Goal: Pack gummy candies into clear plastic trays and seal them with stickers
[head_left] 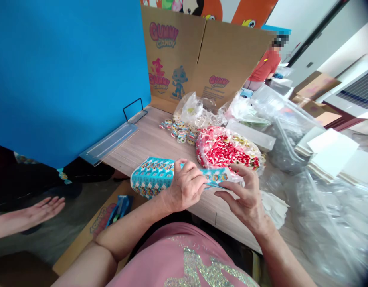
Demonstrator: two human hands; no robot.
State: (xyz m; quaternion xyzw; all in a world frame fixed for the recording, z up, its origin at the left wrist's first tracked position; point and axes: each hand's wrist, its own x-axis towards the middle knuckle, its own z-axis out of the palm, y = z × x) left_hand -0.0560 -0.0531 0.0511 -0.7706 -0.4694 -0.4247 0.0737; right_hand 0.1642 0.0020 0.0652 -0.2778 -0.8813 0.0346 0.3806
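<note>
My left hand [185,185] is closed around a blue printed strip [215,176] with small cartoon figures, whose free end sticks out to the right. Left of that hand, a thick folded or rolled bundle [152,175] with the same blue pattern rests at the table's front edge. My right hand [245,195] is at the strip's free end, thumb and fingers apart; any contact with the strip is hard to make out. Just behind the strip lies a clear bag of red and white candies [220,149]. Small wrapped pieces [181,133] are scattered left of that bag.
A clear plastic bin [279,135], white cards [332,149] and plastic bags [324,223] crowd the right side. Cardboard [186,59] stands behind, with a big blue panel [67,71] at left. Another person's hand [43,213] reaches in from the left; a person in red [264,65] is farther back.
</note>
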